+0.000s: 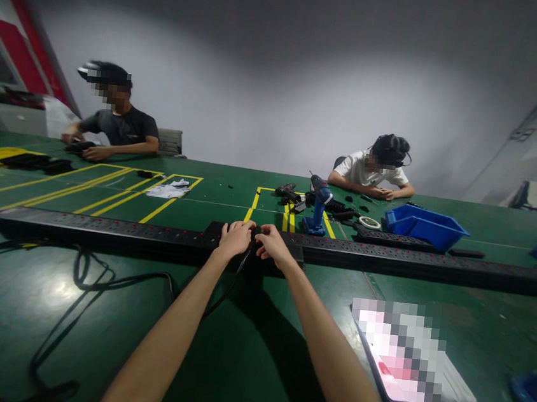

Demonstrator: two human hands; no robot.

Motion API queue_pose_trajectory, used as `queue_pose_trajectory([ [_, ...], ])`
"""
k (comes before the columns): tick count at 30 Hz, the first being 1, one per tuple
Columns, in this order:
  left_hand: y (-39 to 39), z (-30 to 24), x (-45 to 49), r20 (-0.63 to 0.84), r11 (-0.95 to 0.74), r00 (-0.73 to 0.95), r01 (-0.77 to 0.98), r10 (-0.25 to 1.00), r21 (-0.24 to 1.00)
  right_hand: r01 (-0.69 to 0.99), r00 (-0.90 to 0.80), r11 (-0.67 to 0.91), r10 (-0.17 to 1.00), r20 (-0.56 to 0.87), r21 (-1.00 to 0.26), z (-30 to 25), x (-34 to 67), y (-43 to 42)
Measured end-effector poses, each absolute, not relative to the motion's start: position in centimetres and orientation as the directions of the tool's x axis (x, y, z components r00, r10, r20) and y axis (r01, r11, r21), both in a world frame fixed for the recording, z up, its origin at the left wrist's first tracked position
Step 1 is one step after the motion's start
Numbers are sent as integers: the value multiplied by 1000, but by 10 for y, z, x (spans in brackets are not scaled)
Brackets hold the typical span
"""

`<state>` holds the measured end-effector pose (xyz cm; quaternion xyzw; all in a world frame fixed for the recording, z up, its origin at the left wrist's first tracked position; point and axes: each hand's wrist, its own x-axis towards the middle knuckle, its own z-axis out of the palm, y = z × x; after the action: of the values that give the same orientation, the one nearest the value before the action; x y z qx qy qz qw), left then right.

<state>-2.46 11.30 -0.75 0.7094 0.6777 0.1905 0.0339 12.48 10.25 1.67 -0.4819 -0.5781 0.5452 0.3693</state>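
Note:
A long black power strip (150,232) with rows of red-marked outlets lies across the green table, with a raised black block at its middle. My left hand (236,237) rests on that block, its fingers bent over the top and gripping it. Close beside it, my right hand (272,246) has thumb and fingers pinched together at the end of a thin black cable (241,268). This cable hangs down over the near side of the strip between my wrists. The exact spot under my fingertips is dark and partly hidden.
Beyond the strip stand a blue cordless drill (316,206), a tape roll (370,223) and a blue bin (424,227). Loose black cables (92,278) lie front left, a phone (390,361) front right. Two people (123,125) sit across the table. White papers (168,189) lie far left.

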Motion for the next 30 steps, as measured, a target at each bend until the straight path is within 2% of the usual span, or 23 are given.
queue_pose_trajectory([
  [4, 112, -6, -26, 220, -87, 18, 947, 975, 308, 171, -321, -27, 944, -81, -985, 19, 121, 101],
  [13, 115, -6, -25, 217, -74, 3, 945, 976, 318, 77, -320, -109, 939, -128, -991, 22, 124, 101],
  [30, 112, -3, -22, 210, -60, -12, 942, 978, 331, 48, -352, -122, 927, -131, -991, 20, 126, 104],
])
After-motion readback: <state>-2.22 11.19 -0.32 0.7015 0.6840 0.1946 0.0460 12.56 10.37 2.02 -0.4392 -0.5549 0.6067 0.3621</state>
